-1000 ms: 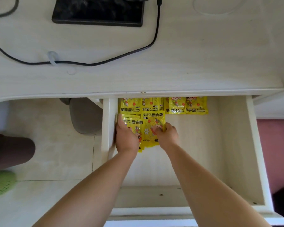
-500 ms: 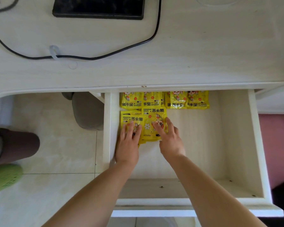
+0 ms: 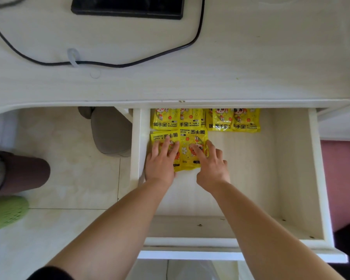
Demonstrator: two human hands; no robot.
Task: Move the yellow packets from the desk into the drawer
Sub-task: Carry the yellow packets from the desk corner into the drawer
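Observation:
Several yellow hand-warmer packets lie in the open white drawer (image 3: 291,178). A back row of packets (image 3: 220,121) runs along under the desk edge. In front of it, at the drawer's left, lie two more packets side by side. My left hand (image 3: 162,160) rests flat with straight fingers on the left front packet (image 3: 160,137). My right hand (image 3: 210,164) presses its fingertips on the right front packet (image 3: 190,146). No yellow packet shows on the white desk top (image 3: 251,67).
A black flat device (image 3: 127,6) and a black cable (image 3: 129,64) lie on the desk at the back. Left of the drawer stands a grey bin (image 3: 109,132) on the tiled floor. A person's leg and green shoe (image 3: 4,213) are at far left.
Both hands have uncurled from gripping the front packets and now lie flat on them. The two front packets sit spread side by side instead of bunched.

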